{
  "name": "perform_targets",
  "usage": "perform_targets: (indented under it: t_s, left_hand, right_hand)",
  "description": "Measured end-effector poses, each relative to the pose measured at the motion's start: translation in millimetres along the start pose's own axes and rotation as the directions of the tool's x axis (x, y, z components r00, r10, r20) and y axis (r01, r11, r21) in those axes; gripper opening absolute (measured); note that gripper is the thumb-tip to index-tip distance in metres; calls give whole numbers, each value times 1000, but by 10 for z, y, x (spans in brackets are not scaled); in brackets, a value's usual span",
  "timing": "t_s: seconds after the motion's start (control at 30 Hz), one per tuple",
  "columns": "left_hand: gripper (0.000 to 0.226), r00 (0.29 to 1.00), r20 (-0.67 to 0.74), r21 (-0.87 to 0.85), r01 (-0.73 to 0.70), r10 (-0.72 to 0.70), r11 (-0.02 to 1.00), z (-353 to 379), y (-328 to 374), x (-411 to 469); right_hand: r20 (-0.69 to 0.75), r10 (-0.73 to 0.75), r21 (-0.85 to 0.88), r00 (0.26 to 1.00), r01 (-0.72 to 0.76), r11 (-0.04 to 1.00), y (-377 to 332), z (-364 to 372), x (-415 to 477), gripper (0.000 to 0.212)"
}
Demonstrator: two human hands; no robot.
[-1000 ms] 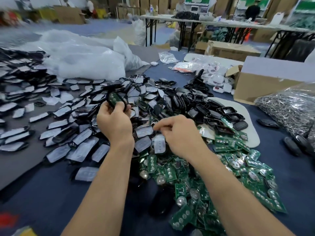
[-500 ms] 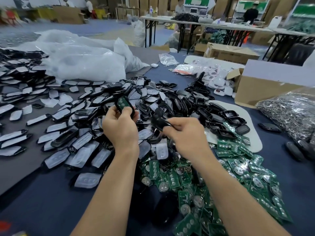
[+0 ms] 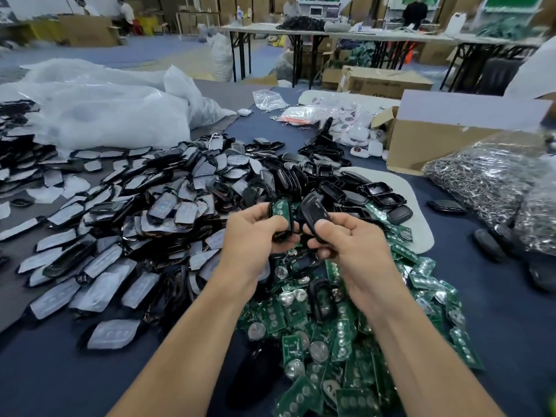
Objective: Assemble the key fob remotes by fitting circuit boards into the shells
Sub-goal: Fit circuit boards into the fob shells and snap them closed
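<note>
Two hands meet above the counter (image 3: 496, 311), each carrying a part. The left hand (image 3: 251, 236) has its fingers curled round a shell (image 3: 283, 236) with a green board (image 3: 281, 209) seated in it, face up and tilted toward the camera, probably to check the fit. The right hand (image 3: 353, 240) pinches a black cover (image 3: 316, 213) between thumb and fingers, just beside the board and angled as if to close over it. Loose boards (image 3: 331, 341) lie heaped under the wrists, with film-backed shells (image 3: 144, 212) to the left, both within easy reach.
</note>
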State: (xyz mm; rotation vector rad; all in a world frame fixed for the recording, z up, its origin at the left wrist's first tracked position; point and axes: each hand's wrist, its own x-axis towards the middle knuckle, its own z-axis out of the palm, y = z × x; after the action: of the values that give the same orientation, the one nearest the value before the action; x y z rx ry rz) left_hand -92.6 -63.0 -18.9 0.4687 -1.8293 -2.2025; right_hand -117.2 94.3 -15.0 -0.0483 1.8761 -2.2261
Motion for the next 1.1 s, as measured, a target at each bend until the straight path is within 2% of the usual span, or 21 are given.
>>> perform_targets:
  t_s: [0.07, 0.17, 0.27, 0.33, 0.37, 0.53, 0.6, 0.7, 0.77, 0.87, 0.97, 1.1]
  left_hand:
    - [32, 1000, 28, 14, 1, -2, 1000, 7, 16, 10]
    - [15, 995, 95, -3, 17, -16, 1000, 25, 23, 20]
    - [27, 981, 189, -17, 34, -31, 999, 6, 23, 26]
    - [11, 977, 213, -2, 30, -29, 1000, 2, 25, 30]
    - [5, 977, 210, 6, 26, -26, 1000, 5, 22, 29]
    - [12, 992, 128, 43, -29, 23, 999, 21, -4, 30]
    - [17, 995, 99, 6, -29, 29, 1000, 30, 15, 27]
    - [19, 998, -4, -49, -66, 66, 997, 56, 43, 29]
    - [19, 991, -87, -70, -105, 99, 992, 76, 42, 25]
    - [21, 969, -150, -34, -205, 198, 978, 85, 49, 15]
    - [34, 939, -100, 84, -321, 329, 943, 103, 29, 12]
    - [39, 897, 106, 214, -442, 430, 871, 114, -3, 11]
  right_hand:
    - [24, -4, -26, 1000, 5, 1000, 9, -25, 7, 9]
    - [20, -9, -37, 1000, 10, 999, 32, -56, 17, 11]
    - [-3, -37, -52, 999, 37, 998, 42, -84, 39, 10]
    - [-8, -57, -86, 998, 56, 995, 45, -90, 46, 10]
    - [-9, -61, -103, 998, 59, 993, 49, -90, 47, 10]
    - [15, -98, -175, 995, 99, 980, 52, -76, 11, 12]
    - [-4, -112, -91, 994, 111, 990, 36, -63, -1, 14]
    - [-72, -40, 102, 997, 47, 994, 3, -76, 9, 13]
    - [-87, 30, 110, 996, -20, 994, -7, -99, 15, 4]
    - [-49, 89, 111, 995, -83, 990, -6, -34, -18, 13]
    - [-3, 113, 204, 994, -110, 973, -12, 115, -69, 23]
    - [38, 129, 350, 991, -134, 927, -28, 160, -86, 24]
